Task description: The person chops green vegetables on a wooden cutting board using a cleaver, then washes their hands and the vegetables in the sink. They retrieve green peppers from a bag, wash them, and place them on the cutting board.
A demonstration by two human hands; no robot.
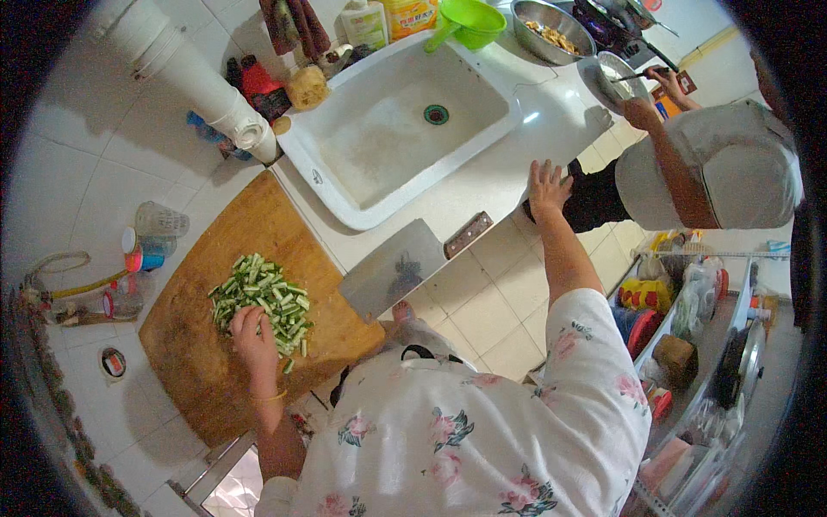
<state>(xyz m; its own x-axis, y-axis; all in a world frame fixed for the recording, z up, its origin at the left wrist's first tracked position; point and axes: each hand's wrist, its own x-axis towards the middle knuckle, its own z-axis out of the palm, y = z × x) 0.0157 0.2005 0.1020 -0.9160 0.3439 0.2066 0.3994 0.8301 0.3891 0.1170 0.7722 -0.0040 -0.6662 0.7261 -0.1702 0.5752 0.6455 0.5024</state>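
Note:
A heap of chopped green vegetable pieces [278, 300], apparently cucumber, lies on the wooden cutting board [187, 362]. My left hand [252, 331] reaches into the near left side of this heap with its fingers bent. The fingertips are partly hidden, so a grip on any piece cannot be made out. A cleaver [391, 268] lies flat, its blade tip over the board and its dark riveted handle along the counter's front edge. Beyond that handle, my right hand [550, 186] is spread by the counter edge, with nothing seen in it.
A white sink [404, 216] is set in the counter [446, 200]. A green strainer [475, 26] and a steel bowl of food [552, 32] stand behind it. At the right, another person [704, 168] holds a bowl [614, 77]. Loaded shelves [717, 336] stand behind.

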